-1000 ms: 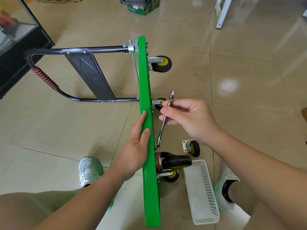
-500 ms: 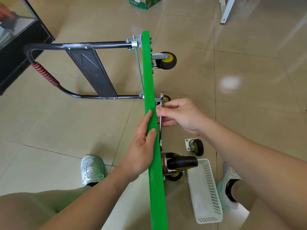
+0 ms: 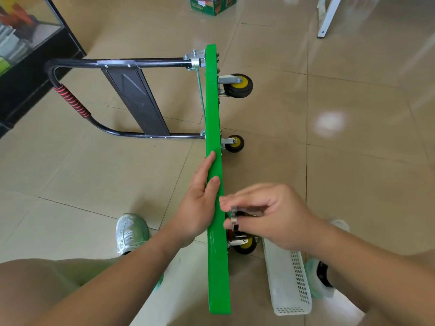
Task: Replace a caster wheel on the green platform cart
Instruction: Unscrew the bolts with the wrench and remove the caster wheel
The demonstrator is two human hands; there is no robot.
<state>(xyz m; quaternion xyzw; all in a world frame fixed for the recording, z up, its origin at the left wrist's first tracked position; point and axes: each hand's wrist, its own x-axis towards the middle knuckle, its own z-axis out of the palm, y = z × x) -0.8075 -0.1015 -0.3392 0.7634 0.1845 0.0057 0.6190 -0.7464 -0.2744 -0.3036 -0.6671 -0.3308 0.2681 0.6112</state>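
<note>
The green platform cart [image 3: 213, 109] stands on its edge on the tiled floor, its black handle [image 3: 70, 100] folded out to the left. My left hand [image 3: 200, 196] lies flat against the deck's left face and top edge, fingers straight. My right hand [image 3: 266, 215] pinches a silver wrench [image 3: 234, 220] close to the deck's underside, over the near caster [image 3: 244, 245]. Two more casters, the far one [image 3: 237, 85] and the middle one [image 3: 234, 143], stick out to the right. The loose spare caster is hidden behind my right hand.
A white perforated basket [image 3: 290, 285] lies on the floor right of the cart's near end. My shoes [image 3: 131, 231] flank the cart. A black cabinet [image 3: 30, 74] stands at left, a green box [image 3: 213, 5] and a white frame leg [image 3: 326, 20] at the back.
My right hand has come down and nearer with the wrench, from beside the middle caster to the near caster. The wrench now points end-on. My left hand stays on the deck.
</note>
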